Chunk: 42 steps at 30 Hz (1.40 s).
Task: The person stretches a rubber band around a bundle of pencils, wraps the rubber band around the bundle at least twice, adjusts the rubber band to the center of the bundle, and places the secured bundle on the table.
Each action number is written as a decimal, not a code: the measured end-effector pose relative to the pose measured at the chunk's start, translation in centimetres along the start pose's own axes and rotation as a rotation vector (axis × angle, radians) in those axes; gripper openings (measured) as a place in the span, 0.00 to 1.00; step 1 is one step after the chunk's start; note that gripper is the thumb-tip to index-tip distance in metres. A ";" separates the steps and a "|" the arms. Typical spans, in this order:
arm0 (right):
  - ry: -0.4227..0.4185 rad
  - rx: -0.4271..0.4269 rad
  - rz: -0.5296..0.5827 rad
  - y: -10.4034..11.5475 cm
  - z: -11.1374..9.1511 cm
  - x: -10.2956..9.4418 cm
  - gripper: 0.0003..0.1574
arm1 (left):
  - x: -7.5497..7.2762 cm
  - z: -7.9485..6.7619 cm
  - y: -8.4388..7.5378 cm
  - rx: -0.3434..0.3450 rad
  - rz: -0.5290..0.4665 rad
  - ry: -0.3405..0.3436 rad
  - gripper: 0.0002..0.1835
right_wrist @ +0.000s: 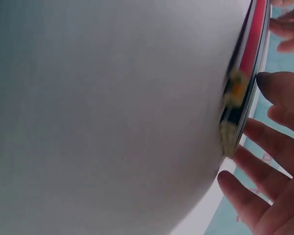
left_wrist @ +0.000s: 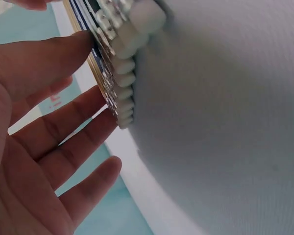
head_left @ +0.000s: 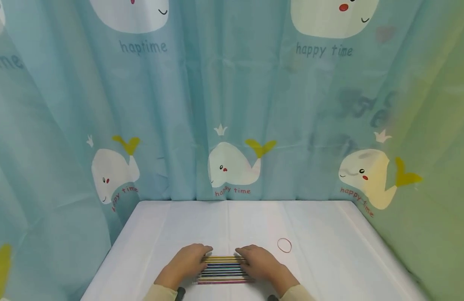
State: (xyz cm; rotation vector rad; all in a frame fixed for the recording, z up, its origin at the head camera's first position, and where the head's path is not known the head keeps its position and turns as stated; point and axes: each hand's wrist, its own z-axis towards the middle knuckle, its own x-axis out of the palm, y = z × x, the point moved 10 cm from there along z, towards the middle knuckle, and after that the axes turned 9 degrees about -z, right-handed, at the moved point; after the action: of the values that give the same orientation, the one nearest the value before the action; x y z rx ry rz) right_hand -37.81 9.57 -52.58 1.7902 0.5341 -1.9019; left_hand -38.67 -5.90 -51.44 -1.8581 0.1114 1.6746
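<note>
- One thin rubber band (head_left: 291, 246) lies on the white table (head_left: 329, 246), beyond and right of the right hand (head_left: 262, 262), apart from it.
- One blue-green curtain (head_left: 232, 92) hangs behind, with three whole whales (head_left: 235, 167) in its lower row.
- One row of pencils (head_left: 222, 269) lies crosswise near the table's front, between two hands that cover its ends; I cannot count them exactly.
- Left hand (head_left: 188, 260) and right: fingers spread wide, thumbs and some fingertips touching the pencils.
- Two pale sleeves (head_left: 160, 292).

Blue curtain (head_left: 239, 92), printed whales (head_left: 232, 163); white table (head_left: 329, 255)
</note>
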 end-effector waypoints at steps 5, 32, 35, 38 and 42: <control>0.036 0.001 -0.003 1.2 0.5 0.0 0.30 | 0.0 0.1 0.5 -0.035 0.017 0.016 0.22; 0.141 0.030 0.034 2.5 0.2 1.1 0.31 | 1.4 -1.3 -0.6 -0.012 -0.143 0.087 0.26; 0.134 0.018 0.031 2.7 0.0 1.0 0.29 | 1.3 -1.4 -0.7 -0.009 -0.143 0.081 0.25; 0.124 0.010 0.025 2.9 -0.1 0.9 0.28 | 1.3 -1.5 -0.8 -0.012 -0.130 0.085 0.25; 0.091 -0.019 0.011 3.2 -0.3 0.7 0.27 | 1.1 -1.6 -1.2 0.017 -0.083 0.076 0.23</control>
State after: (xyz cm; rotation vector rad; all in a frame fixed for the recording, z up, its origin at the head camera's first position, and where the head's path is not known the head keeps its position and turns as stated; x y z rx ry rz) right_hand -35.78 7.07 -53.13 1.8706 0.5702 -1.8091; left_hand -36.45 -5.35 -52.02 -1.8885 0.0791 1.5432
